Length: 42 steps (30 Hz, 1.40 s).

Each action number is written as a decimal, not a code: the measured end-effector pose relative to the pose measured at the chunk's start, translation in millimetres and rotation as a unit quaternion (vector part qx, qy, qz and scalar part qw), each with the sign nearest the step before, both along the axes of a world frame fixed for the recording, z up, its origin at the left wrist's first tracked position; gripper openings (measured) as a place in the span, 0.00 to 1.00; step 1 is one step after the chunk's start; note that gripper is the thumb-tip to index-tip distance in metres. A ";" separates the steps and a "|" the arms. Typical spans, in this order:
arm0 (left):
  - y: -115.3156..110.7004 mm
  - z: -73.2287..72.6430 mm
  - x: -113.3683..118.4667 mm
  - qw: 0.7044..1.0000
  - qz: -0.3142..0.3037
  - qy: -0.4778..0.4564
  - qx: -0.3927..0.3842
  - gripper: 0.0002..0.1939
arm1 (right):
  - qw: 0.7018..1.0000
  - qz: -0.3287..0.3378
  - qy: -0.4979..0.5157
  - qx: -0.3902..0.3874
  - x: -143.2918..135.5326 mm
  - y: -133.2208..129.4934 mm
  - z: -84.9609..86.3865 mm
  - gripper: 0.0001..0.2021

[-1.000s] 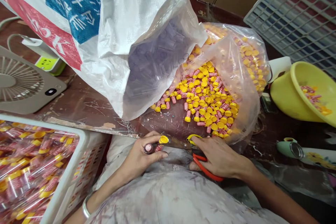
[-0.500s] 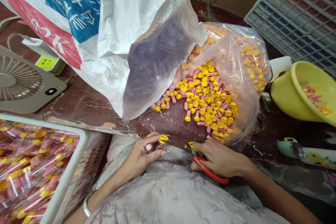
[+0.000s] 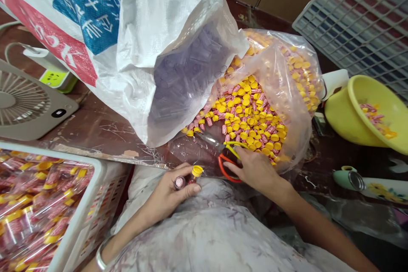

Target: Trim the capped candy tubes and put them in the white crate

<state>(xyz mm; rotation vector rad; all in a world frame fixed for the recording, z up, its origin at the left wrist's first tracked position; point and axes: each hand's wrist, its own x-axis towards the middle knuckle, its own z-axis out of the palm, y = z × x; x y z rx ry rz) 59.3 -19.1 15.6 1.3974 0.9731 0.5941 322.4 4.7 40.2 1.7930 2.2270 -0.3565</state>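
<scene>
Just off the front edge of the tabletop (image 3: 95, 124), above a pale patterned garment (image 3: 216, 225), the left hand (image 3: 170, 191) pinches 1 yellow-capped piece (image 3: 197, 171) between thumb and forefinger, cap uppermost. Below the forefinger of the same hand, curled fingers enclose 1 tube (image 3: 179, 182), its pinkish round end turned toward the viewer. The right hand (image 3: 259, 172) reaches over the front edge toward the near side of the pile of yellow-capped pieces (image 3: 242, 124). Its thumb and fingers lie around a tool (image 3: 225, 174) with 1 orange-red and 1 yellow handle; whether they grip it firmly or loosely cannot be told, and its working end is not distinguishable.

The pile consists of short pink-red cylinders with yellow caps, spilling from a clear plastic bag (image 3: 280, 61) at the middle of the tabletop. To the left of the bag lies a white woven sack (image 3: 137, 38), its mouth open toward the front edge and clear tubes (image 3: 188, 76) visible inside. Toward the left edge stands a fan (image 3: 19, 102); toward the right, a yellow bowl (image 3: 341, 114) with similar small pieces inside. Beside the front edge, at left, a white crate (image 3: 83, 208) contains clear, yellow-capped tubes.
</scene>
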 end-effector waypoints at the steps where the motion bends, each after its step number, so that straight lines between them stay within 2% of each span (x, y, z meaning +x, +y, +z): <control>1: -0.3 1.0 -0.6 1.000 -0.004 0.009 0.008 0.11 | 1.000 0.014 0.016 0.020 -2.8 -0.5 -2.6 0.17; 4: -1.6 2.7 -2.7 0.998 -0.022 0.036 0.039 0.09 | 0.985 0.039 0.115 0.123 -9.5 -4.6 -3.4 0.09; 6: -2.5 2.2 -3.8 0.996 -0.035 0.055 0.060 0.09 | 0.957 0.040 0.238 0.159 -15.1 -8.3 1.6 0.07; 8: -3.2 0.8 -4.1 0.993 -0.044 0.076 0.083 0.11 | 0.918 0.029 0.379 0.111 -23.4 -11.7 6.7 0.10; 10: -3.7 -0.8 -4.1 0.989 -0.052 0.095 0.103 0.14 | 0.879 0.007 0.477 0.020 -33.5 -14.1 8.1 0.13; 12: -4.4 -1.7 -4.1 0.985 -0.060 0.108 0.120 0.15 | 0.853 -0.017 0.520 -0.040 -42.5 -15.6 5.0 0.15; 14: -5.4 -1.7 -4.7 0.981 -0.063 0.122 0.137 0.16 | 0.842 -0.033 0.534 -0.065 -48.4 -16.2 -0.2 0.16; 20: -10.0 -2.6 -9.2 0.961 -0.053 0.178 0.205 0.18 | 0.847 -0.013 0.523 -0.097 -51.4 -16.8 -8.3 0.17; 25: -14.0 -4.6 -11.1 0.939 -0.065 0.226 0.250 0.18 | 0.856 0.002 0.512 -0.072 -58.0 -20.9 -15.1 0.12; 29: -15.9 -2.0 -12.5 0.935 -0.084 0.241 0.248 0.18 | 0.858 -0.021 0.510 -0.054 -65.2 -26.7 -20.8 0.09; 35: -21.4 -1.8 -16.1 0.933 -0.115 0.251 0.230 0.17 | 0.865 -0.074 0.492 -0.055 -72.9 -37.2 -22.2 0.11; 39: -28.5 -3.4 -18.7 0.926 -0.105 0.268 0.246 0.15 | 0.863 -0.090 0.494 -0.062 -73.5 -41.6 -24.6 0.12; 42: -34.3 -5.0 -22.7 0.913 -0.033 0.326 0.245 0.14 | 0.864 -0.114 0.491 -0.006 -65.0 -41.7 -26.9 0.12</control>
